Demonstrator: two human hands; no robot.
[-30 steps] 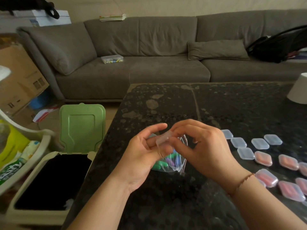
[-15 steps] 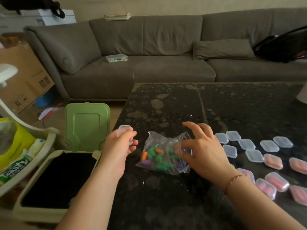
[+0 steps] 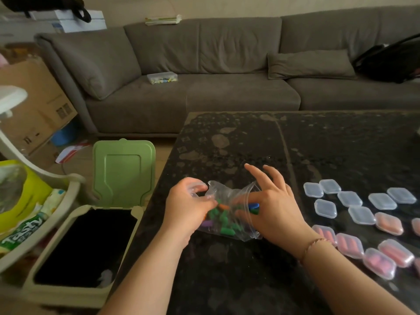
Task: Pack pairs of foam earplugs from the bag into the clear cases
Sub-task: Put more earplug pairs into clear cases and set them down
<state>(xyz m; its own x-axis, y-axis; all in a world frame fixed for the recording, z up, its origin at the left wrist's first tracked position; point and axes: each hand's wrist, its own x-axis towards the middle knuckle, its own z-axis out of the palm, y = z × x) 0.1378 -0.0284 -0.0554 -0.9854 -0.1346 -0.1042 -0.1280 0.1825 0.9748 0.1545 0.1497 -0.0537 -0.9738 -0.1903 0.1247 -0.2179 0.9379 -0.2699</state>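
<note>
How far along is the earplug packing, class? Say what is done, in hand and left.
Done: several clear cases holding pink or orange earplugs lie at the table's right. In hand: left hand and right hand work at the clear plastic bag of coloured earplugs. Left: seven empty clear cases.
</note>
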